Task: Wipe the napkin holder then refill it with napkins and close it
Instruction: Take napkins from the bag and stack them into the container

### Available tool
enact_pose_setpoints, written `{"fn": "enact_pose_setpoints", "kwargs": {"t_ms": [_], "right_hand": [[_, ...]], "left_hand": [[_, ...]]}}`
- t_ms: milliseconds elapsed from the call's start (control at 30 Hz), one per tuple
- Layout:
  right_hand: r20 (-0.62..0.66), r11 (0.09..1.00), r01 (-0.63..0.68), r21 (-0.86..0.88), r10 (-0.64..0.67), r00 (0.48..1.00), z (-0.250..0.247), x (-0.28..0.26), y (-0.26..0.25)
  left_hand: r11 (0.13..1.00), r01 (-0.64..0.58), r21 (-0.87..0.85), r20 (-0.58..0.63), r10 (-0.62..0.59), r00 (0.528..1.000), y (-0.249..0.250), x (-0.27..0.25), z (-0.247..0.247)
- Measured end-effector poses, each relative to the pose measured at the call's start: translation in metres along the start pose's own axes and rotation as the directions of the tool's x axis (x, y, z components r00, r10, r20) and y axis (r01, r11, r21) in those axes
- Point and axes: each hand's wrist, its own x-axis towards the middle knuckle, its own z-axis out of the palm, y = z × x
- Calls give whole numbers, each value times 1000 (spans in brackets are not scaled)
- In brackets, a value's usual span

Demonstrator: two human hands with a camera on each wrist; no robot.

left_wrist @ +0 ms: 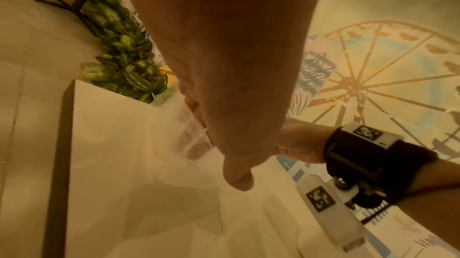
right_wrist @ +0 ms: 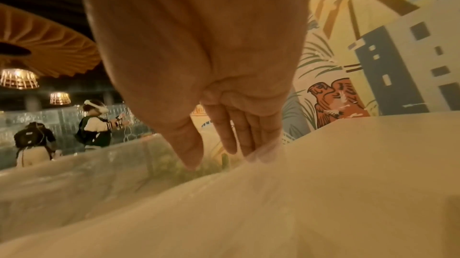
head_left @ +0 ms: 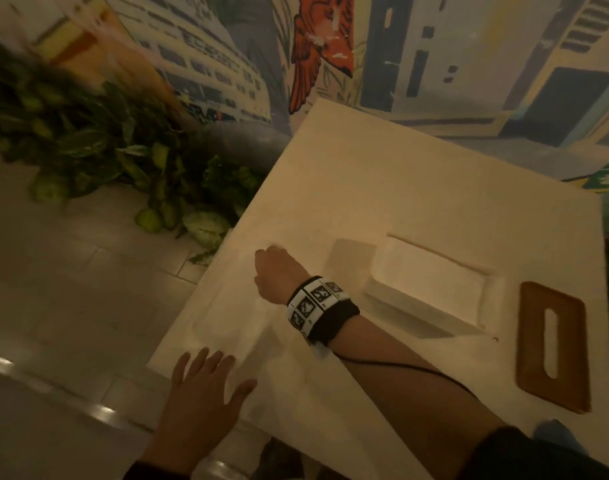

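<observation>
Flanking the open napkin holder point(head_left: 431, 289): wooden lid point(head_left: 554, 344); right forearm point(head_left: 393, 375) across table point(head_left: 382, 188).

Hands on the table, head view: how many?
2. The left hand lies flat with fingers spread at the white table's near-left edge; the right hand, with a marker wristband, reaches across mid-table beside the open white napkin holder.

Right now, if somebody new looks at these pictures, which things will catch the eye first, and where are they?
First the right hand, reaching across the white table to its left side, with a marker-patterned wristband on its wrist. To the right of that arm stands the open white napkin holder, and its brown slotted lid lies flat beside it. The left hand rests spread at the near edge.
</observation>
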Motion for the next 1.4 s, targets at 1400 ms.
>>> {"fn": "enact_pose_setpoints", "kwargs": {"t_ms": [1400], "right_hand": [[-286,929,80,361,29,958,-98,-114,0]], "left_hand": [[22,-316,-948,-300,-385,873,7,57,-85]]}}
